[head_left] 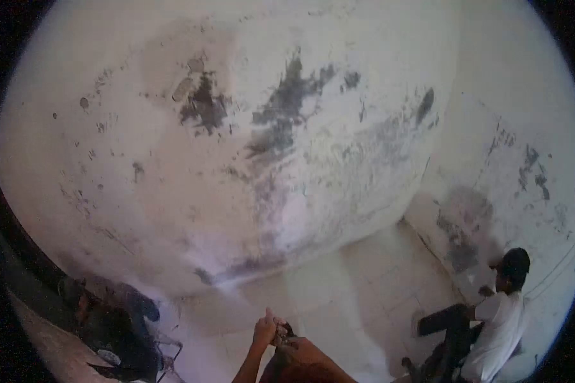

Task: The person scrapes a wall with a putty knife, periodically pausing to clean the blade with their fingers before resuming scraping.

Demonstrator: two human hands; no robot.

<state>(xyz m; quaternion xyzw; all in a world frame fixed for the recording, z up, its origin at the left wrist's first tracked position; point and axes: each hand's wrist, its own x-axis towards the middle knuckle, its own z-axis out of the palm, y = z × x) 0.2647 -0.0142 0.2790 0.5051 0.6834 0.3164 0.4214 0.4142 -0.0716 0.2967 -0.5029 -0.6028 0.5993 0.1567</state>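
Both hands are close together at the bottom middle of the head view, in front of the tiled floor. My left hand (266, 330) is raised, its fingers bent around something I cannot make out. Just to its right, my right hand (295, 348) is bent towards it, near a small dark object (289, 330) between the two hands. Their fingers are small and blurred, so the exact grip of the right hand does not show.
A worn white wall (338, 166) with dark patches rises ahead above a tiled floor (326, 287). At the lower right sits a person (501, 325) in a white shirt and dark cap. Dark objects (118, 329) stand at the lower left.
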